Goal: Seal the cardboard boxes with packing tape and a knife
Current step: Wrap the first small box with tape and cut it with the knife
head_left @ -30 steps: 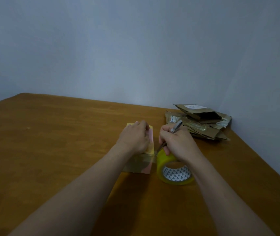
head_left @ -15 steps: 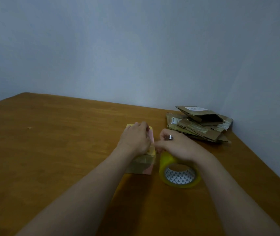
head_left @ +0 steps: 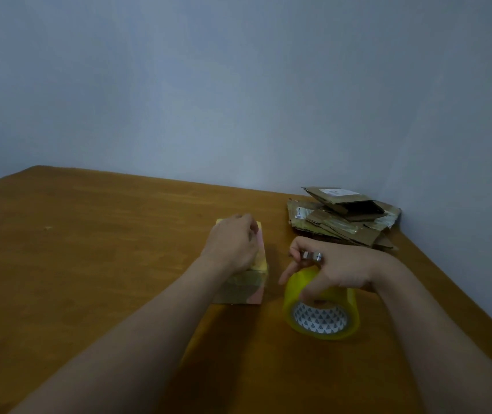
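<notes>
A small cardboard box [head_left: 247, 286] with a pink and yellow top and tape over its near end stands mid-table. My left hand [head_left: 234, 245] rests on top of it, fingers curled over the far part. A yellow roll of packing tape [head_left: 322, 312] stands on edge just right of the box. My right hand [head_left: 334, 268] lies over the roll and grips a small metal knife [head_left: 307, 256], whose handle end shows between the fingers. The blade is hidden.
A pile of flattened cardboard boxes [head_left: 343, 216] lies at the back right, in the corner by the wall. The wooden table [head_left: 89, 249] stretches far to the left. Its right edge runs diagonally close to my right forearm.
My right hand has drawn back from the box's edge to the right, with the knife turned sideways. The tape roll has moved right with it, leaving a gap to the box. My left hand stayed.
</notes>
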